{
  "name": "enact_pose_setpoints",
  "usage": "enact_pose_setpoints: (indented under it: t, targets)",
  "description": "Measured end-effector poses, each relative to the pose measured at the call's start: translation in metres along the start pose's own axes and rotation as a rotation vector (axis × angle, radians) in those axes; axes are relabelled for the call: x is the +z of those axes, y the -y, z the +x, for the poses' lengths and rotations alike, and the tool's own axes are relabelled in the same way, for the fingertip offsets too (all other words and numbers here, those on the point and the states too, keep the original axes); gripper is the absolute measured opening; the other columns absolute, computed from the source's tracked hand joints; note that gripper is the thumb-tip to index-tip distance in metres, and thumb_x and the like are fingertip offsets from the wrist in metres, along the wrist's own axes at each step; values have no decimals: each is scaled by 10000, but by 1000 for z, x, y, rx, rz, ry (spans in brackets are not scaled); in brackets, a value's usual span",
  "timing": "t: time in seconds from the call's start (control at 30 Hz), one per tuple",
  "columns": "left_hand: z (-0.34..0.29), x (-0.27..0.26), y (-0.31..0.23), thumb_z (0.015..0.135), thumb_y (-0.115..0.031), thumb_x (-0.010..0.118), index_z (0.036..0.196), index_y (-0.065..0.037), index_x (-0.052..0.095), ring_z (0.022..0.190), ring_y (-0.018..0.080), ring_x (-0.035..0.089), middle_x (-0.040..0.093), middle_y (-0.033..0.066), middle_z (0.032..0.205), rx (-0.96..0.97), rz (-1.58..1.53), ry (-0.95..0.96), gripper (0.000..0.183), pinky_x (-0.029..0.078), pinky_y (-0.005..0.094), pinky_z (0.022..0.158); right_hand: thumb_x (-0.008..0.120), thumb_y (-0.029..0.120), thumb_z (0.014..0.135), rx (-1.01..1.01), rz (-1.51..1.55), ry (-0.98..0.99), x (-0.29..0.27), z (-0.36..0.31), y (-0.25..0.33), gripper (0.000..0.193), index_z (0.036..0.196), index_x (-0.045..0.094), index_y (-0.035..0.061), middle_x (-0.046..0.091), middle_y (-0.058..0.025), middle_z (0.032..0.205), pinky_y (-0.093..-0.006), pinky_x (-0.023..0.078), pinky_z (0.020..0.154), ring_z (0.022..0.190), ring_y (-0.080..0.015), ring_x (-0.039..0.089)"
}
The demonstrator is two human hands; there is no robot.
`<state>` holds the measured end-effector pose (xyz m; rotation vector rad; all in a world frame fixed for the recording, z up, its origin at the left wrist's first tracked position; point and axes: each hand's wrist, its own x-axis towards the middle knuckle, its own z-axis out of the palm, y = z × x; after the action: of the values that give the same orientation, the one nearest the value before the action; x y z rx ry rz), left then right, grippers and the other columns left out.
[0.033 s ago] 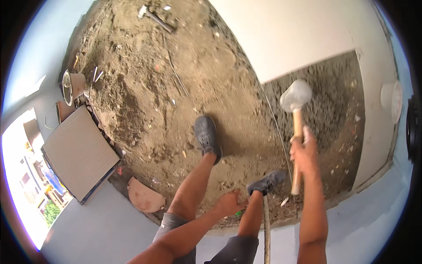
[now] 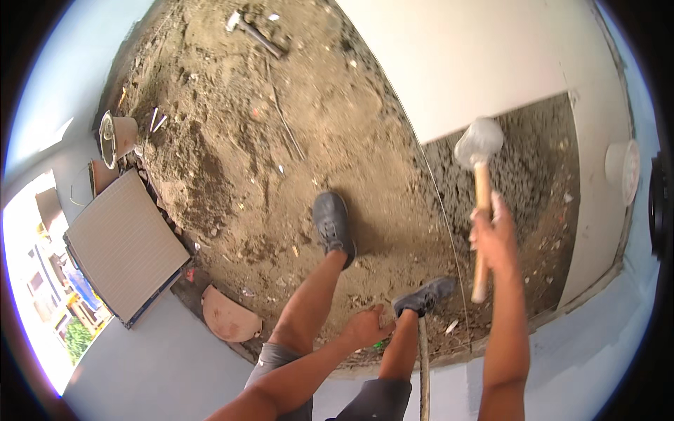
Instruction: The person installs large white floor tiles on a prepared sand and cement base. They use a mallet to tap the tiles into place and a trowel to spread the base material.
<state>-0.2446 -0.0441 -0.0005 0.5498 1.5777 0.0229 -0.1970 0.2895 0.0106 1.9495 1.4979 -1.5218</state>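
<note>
My right hand (image 2: pixel 494 235) is wrapped round the wooden handle of a mallet (image 2: pixel 480 144) with a pale grey head. That head is over the grey mortar bed (image 2: pixel 533 161) and just overlaps the near edge of a large cream tile (image 2: pixel 456 63); whether it touches is unclear. My left hand (image 2: pixel 366 328) hangs beside my right shin, thumb apart from loosely bent fingers, with nothing seen in it. A thin string line (image 2: pixel 445 210) runs along the left edge of the tile and mortar.
A hammer (image 2: pixel 258 36) and a thin rod (image 2: pixel 284 126) lie on the sandy ground. At left are a bucket (image 2: pixel 125 137), a ribbed tile (image 2: pixel 130 245) and a broken pinkish piece (image 2: pixel 228 316). A white tub (image 2: pixel 621 172) stands at right; a pole (image 2: pixel 424 365) is beside my right leg.
The mallet has moved slightly forward, from over the mortar to the tile's near edge, with my right hand still round its handle. The view has shifted a little; my left hand stays by my shin.
</note>
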Motion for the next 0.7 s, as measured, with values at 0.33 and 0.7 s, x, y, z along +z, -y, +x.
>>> enact_pose_setpoints:
  t: [0.33,0.7]
  targets:
    - [8,-120,14,862,-497,617,1214,-33,576,1066,390,630,639,227,1165,-134,-105,-6,584,486,463,925,458,217,1007,42,-736,30,-25,113,192,364,1252,502,-49,667,-202,874,-409,506,486,523,-280,617]
    - [129,-215,-60,900,-478,574,1382,-2,471,1357,381,399,474,252,1412,51,435,-199,686,346,442,1115,495,70,957,98,-498,131,-43,118,203,498,1447,416,103,656,-183,1116,-296,578,596,733,-205,669]
